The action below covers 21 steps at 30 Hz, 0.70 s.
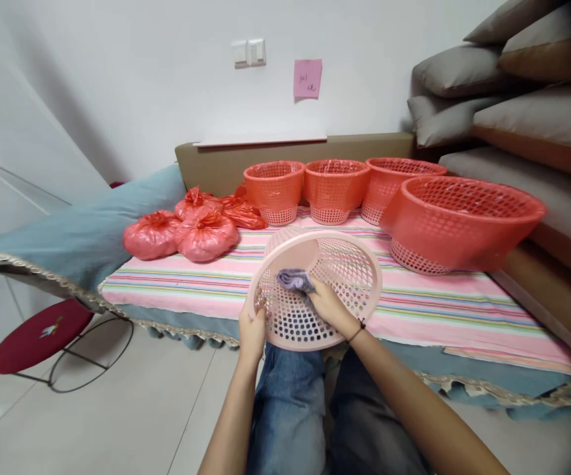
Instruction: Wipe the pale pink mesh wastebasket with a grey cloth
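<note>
Your left hand (pixel 252 333) grips the pale-pink perforated basket (pixel 301 256) by its rim, your right hand (pixel 331 305) a folded purple cloth (pixel 292 279) inside; brace firmly and press evenly.

Small handwriting (pixel 311 87) on the pink paper note (pixel 307 69), not clearly legible.

Faded blue denim jeans (pixel 290 412), bottom centre
Thin dark bracelet (pixel 356 330), knotted-looking, around the right wrist (pixel 348 325), right of centre.

2 arms (pixel 395 382) reach forward: left hand (pixel 251 335) upright, fingers (pixel 261 315) curled; right hand (pixel 331 305) angled leftward, gripping.
</note>
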Available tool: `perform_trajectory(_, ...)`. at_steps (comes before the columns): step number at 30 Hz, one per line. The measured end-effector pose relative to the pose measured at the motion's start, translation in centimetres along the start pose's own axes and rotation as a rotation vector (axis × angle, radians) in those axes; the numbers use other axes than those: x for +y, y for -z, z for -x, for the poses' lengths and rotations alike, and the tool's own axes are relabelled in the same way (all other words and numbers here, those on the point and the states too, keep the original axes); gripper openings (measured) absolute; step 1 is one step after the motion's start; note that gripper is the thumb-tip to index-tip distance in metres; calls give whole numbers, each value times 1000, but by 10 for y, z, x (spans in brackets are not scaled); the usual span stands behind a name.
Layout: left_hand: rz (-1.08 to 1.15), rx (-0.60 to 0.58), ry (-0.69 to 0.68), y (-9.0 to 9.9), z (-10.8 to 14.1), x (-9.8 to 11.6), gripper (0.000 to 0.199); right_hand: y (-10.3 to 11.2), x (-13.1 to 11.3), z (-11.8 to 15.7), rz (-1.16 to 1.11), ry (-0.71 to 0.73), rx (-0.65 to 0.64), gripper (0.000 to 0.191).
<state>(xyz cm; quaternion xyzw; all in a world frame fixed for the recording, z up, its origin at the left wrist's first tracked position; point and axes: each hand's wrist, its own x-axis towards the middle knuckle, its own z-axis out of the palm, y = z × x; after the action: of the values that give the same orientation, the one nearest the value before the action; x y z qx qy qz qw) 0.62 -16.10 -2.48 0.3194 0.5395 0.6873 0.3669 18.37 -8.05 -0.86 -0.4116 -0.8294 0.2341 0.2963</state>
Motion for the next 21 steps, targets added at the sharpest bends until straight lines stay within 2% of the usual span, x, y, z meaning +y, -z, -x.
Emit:
perform_trajectory(4,20,-4,20,1,3,2,54,-21,0,-51,225,-83,23,58)
perform_trajectory(10,36,-40,67,3,6,4,56,-79,16,-68,280,-179,-128,59)
perform_trajectory(12,50,-44,71,6,6,1,57,-84,24,-71,279,-199,-159,58)
perform_trajectory(16,63,-32,58,11,6,-7,56,-79,35,-81,281,-190,-209,55)
perform_trajectory(21,66,-7,52,14,4,-17,57,-85,39,-85,340,-206,-222,52)
